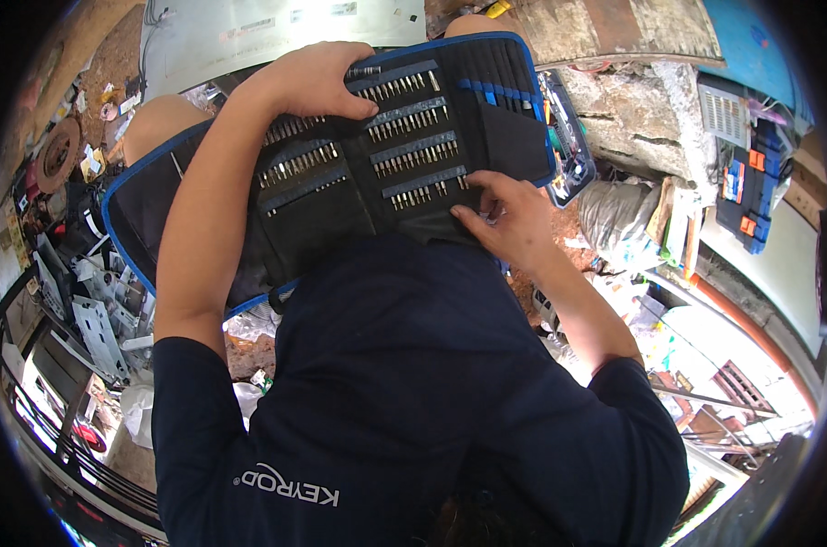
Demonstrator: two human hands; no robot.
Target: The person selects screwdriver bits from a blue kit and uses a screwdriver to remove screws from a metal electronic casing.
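A black fabric tool case [327,223] with blue piping lies unfolded across my lap. Several rows of screwdriver bits [418,196] sit in dark strips on it, and blue-tabbed slim tools [496,91] fill slots at its far right. My left hand [318,82] is curled over the far middle of the case, thumb on the bits. A dark ridged cylinder [364,71] shows between its thumb and forefinger; its kind is unclear. My right hand [514,219] is at the right end of the nearest right-hand row, forefinger and thumb closed around the end bit [462,181].
A pale metal panel [281,25] lies beyond the case. Scrap parts and white plastic pieces [99,333] litter the ground at left. On the right are a stone slab [632,128], a grey sack [619,219] and a blue case with orange latches [746,196].
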